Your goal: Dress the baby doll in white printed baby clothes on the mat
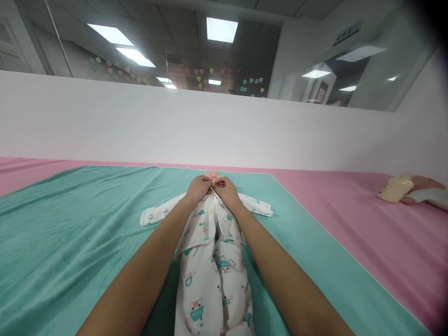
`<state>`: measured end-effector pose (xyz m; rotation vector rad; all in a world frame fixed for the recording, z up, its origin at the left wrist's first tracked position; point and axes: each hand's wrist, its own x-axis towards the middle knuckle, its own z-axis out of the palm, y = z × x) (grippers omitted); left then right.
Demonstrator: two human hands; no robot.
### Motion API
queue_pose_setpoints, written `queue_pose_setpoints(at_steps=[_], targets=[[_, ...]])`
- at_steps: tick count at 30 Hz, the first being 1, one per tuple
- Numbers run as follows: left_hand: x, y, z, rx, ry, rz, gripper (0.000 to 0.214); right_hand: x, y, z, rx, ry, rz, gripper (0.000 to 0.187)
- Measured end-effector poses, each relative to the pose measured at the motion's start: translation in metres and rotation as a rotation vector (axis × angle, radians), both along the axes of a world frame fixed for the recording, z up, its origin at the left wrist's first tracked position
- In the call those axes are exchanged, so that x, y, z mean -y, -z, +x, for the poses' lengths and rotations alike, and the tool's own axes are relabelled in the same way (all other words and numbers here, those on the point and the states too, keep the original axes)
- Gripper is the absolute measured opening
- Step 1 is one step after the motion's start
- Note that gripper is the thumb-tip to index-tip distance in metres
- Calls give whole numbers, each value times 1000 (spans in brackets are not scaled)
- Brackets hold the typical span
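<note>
Head view: at frame centre, our left hand [199, 187] and right hand [226, 190] pinched the neck of a white, teal-printed cloth top [202, 227], seemingly fastening it; the next move called for steady fingertips

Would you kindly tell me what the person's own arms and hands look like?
The left arm and right arm are bare, with no sleeves in view. The left hand and right hand wear no gloves, and no watch or bracelet shows. A ring would be hard to make out.
</note>
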<state>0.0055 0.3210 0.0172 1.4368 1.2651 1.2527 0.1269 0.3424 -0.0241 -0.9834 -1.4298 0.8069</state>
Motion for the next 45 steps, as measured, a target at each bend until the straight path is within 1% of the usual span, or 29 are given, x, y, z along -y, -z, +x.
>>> queue_pose_setpoints(at_steps=[2, 10, 15, 18, 22, 26, 29, 31, 37, 42, 45], targets=[[-1, 1, 0, 17, -9, 1, 8, -2, 1, 0, 0, 13, -4, 26], [-6, 6, -4, 103, -36, -17, 29, -1, 0, -1, -49, 9, -39, 28], [-9, 11, -6, 154, -15, -23, 30, 2, -2, -1, -27, 10, -43, 26], [-12, 15, -6, 210, 16, 5, 30, 3, -3, 0, -1, 19, -42, 26], [-12, 18, -8, 304, 94, 50, 34, 3, -3, 0, 16, 10, -13, 26], [-10, 19, -12, 323, 172, 84, 36, 6, -4, 2, 34, -32, 0, 25], [-9, 19, -13, 326, 200, 102, 37, 8, -5, 3, 59, -35, -9, 23], [-8, 18, -13, 318, 190, 93, 37, 8, -5, 3, 70, -20, -8, 22], [-7, 11, -10, 246, 88, 21, 35, 5, -2, 2, 104, -15, 10, 22], [-10, 13, -7, 151, -1, 6, 40, 4, -1, 2, 114, -6, 17, 23], [-10, 11, -7, 118, -25, 9, 42, 3, -1, 1, 107, -8, 18, 23]])
